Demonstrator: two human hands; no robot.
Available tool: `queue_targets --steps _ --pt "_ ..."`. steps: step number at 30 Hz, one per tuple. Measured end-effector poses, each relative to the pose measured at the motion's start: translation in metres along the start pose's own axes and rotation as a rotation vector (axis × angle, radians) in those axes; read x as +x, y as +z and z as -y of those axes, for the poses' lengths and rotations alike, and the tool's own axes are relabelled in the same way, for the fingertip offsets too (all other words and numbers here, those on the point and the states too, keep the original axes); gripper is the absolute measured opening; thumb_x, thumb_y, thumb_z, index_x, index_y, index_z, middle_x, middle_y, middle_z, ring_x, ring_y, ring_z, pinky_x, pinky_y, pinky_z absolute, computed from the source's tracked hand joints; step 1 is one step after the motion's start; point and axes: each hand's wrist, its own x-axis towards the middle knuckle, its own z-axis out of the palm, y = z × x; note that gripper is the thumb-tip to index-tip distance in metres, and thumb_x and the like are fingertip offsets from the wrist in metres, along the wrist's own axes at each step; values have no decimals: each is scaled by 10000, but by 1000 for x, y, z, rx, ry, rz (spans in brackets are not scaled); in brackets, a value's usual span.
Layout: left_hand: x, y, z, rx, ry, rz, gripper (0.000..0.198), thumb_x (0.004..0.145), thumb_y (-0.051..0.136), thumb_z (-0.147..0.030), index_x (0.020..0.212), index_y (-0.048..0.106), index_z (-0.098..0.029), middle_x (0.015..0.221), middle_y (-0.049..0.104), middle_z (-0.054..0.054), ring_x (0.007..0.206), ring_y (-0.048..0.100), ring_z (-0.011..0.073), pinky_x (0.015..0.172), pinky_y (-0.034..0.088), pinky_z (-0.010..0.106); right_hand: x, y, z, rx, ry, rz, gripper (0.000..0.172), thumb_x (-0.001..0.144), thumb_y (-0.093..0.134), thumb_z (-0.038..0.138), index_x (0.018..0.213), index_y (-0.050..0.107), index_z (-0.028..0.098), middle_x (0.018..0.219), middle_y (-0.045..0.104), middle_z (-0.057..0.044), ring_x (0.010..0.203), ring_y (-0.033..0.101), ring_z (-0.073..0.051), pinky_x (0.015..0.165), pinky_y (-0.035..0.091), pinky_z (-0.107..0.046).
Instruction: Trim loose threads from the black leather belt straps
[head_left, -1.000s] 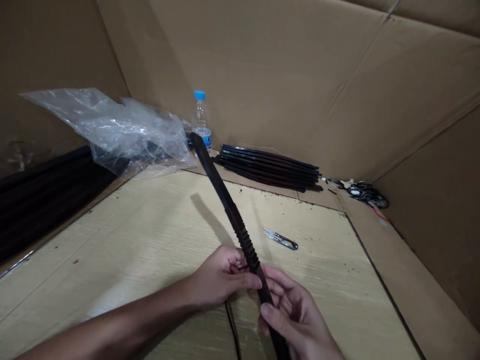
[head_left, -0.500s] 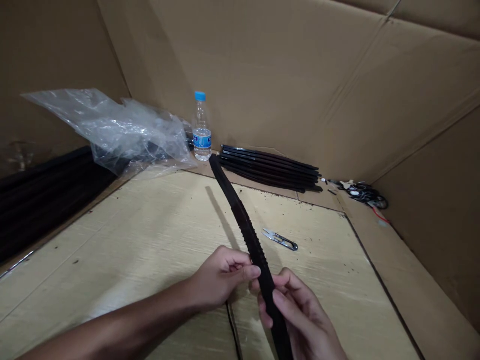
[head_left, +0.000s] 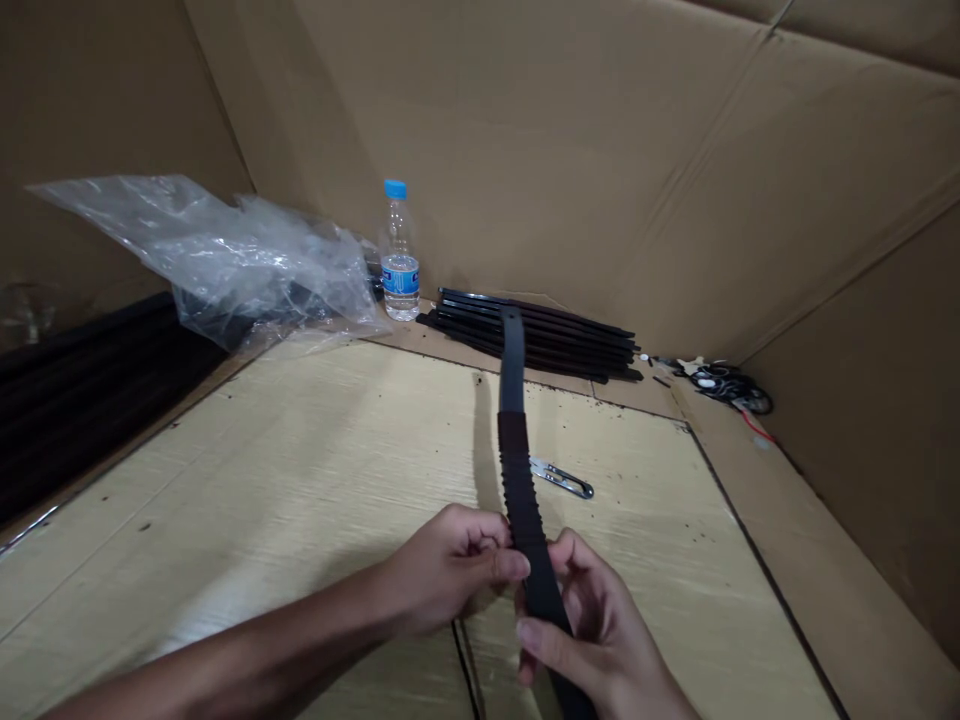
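Both my hands grip one long black ribbed strip [head_left: 517, 450] that rises from them toward the back of the table. My left hand [head_left: 450, 565] pinches its left edge with thumb and fingers closed. My right hand [head_left: 585, 625] wraps its lower part, thumb across the front. The strip's far end points over a stack of similar black strips [head_left: 547, 335] lying at the back. A small metal thread snip [head_left: 562, 478] lies on the board just right of the strip.
A pale wooden board [head_left: 300, 480] covers the table inside tall cardboard walls [head_left: 600, 150]. A crumpled clear plastic bag [head_left: 225, 255] and a water bottle [head_left: 399, 255] stand at the back left. Dark strips [head_left: 82, 390] fill the left edge; small black bits [head_left: 720, 382] lie at the right corner.
The strip's far end has swung from the left, near the bottle, to the right, over the stacked strips. My hands stayed in place, turning the strip between them.
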Motion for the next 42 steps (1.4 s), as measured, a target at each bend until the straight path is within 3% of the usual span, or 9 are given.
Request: queue_targets --steps 5,10,16,21,25,30,32,36,42 --pt "1 9 1 -171 -23 -75 317 714 751 -406 718 587 -135 640 612 2 567 547 117 549 389 224 -2 4 5 -18 16 -22 386 774 749 381 822 405 211 602 637 29 430 508 -44 398 395 -116" --pt "0 13 1 -202 -26 -20 292 767 712 -400 783 600 -131 586 590 -13 546 584 127 535 393 229 -1 6 11 25 56 -108 377 823 658 484 752 457 173 660 688 -32 384 515 -41 349 352 -116" --pt "-2 15 1 -198 -3 11 269 797 683 -375 771 639 -111 674 686 57 618 622 151 618 437 266 1 5 6 -9 96 -162 418 814 642 524 677 458 174 461 608 23 291 422 -30 299 313 -113" --pt "-3 17 0 -161 -43 -98 292 766 703 -393 718 650 -110 675 677 42 626 590 140 611 404 253 -1 6 0 -71 144 -202 461 803 613 582 644 452 180 422 574 34 247 389 -30 250 273 -110" --pt "-5 16 -1 -128 -41 -135 334 748 708 -439 735 645 -111 622 596 -3 562 491 104 542 327 227 -1 5 -1 -117 196 -229 484 798 588 620 645 459 179 406 555 39 247 400 -38 237 285 -108" --pt "-7 18 -2 -68 -44 -181 410 726 719 -480 622 523 -135 528 352 -78 473 281 56 457 180 214 0 5 7 -192 213 -186 474 811 558 635 691 434 194 436 576 45 259 416 -42 248 297 -109" --pt "-7 22 0 -97 -17 -173 420 736 711 -481 604 488 -149 510 340 -82 445 322 57 441 214 204 0 5 10 -180 186 -151 450 807 578 620 738 436 199 459 597 42 299 476 -62 294 365 -131" --pt "-5 28 4 -264 29 -25 387 777 656 -509 709 553 -142 535 548 -7 479 584 163 491 418 264 0 5 14 -113 139 -119 420 812 617 564 747 457 181 554 664 -5 390 548 -72 390 431 -157" --pt "-9 26 7 -150 -14 -174 350 733 712 -473 701 635 -133 568 610 18 537 578 149 535 422 256 -1 2 9 -169 168 -148 462 825 573 596 679 452 176 420 573 38 271 405 -27 289 301 -111"
